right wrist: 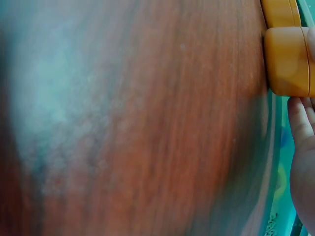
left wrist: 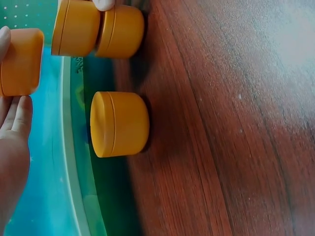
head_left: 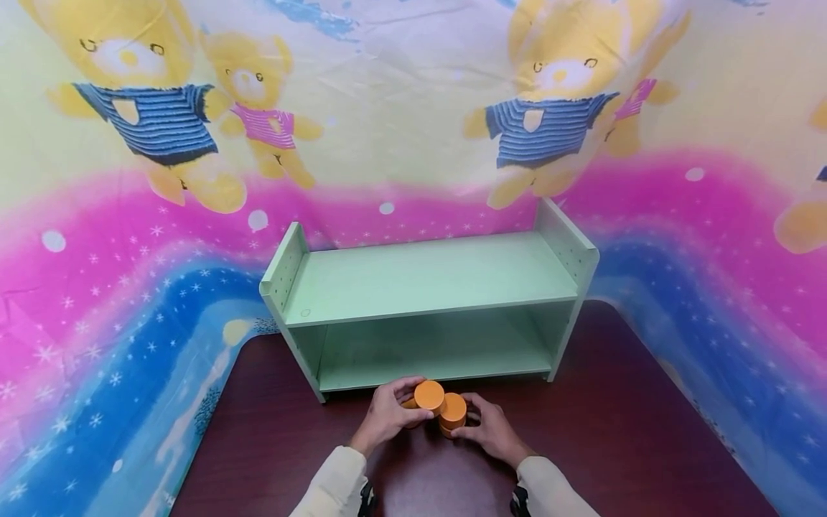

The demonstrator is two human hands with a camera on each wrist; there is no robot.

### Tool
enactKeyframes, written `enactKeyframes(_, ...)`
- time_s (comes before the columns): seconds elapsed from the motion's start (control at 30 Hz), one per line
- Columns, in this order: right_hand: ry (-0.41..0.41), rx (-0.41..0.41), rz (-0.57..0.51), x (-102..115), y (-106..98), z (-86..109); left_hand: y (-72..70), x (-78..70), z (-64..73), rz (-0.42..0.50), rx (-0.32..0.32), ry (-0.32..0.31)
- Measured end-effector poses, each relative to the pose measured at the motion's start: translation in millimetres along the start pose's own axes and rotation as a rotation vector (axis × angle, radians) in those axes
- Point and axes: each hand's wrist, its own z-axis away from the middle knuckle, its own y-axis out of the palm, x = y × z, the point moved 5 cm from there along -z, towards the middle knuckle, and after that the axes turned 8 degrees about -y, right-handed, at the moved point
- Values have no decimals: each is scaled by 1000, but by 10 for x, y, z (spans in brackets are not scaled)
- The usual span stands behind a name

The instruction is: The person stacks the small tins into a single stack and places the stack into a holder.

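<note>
My left hand pinches a round orange lidded jar between thumb and fingers, raised off the table. Close to its right is a stack of two similar jars, the upper jar resting on the lower jar. My right hand holds this stack from the right, thumb in front and fingers behind. A separate orange jar stands on the table below the left hand, mostly hidden by that hand in the head view. In the right wrist view, fingers touch a jar.
Behind the hands stands a pale green two-level shelf on the dark red-brown wooden table. A bear-printed cloth hangs behind and along both sides. Light sleeves cover both forearms.
</note>
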Motion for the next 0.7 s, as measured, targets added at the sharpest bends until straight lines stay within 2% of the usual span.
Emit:
enactKeyframes(0.3, -3, -7, -23, 20, -9, 17, 80, -14, -32, 26, -4, 1)
enactKeyframes(0.43, 7, -3, -47, 103, -12, 28, 107, 4, -50, 38, -3, -17)
enactKeyframes(0.7, 19, -22, -67, -28, 2, 15, 177, 2, -92, 31, 10, 5)
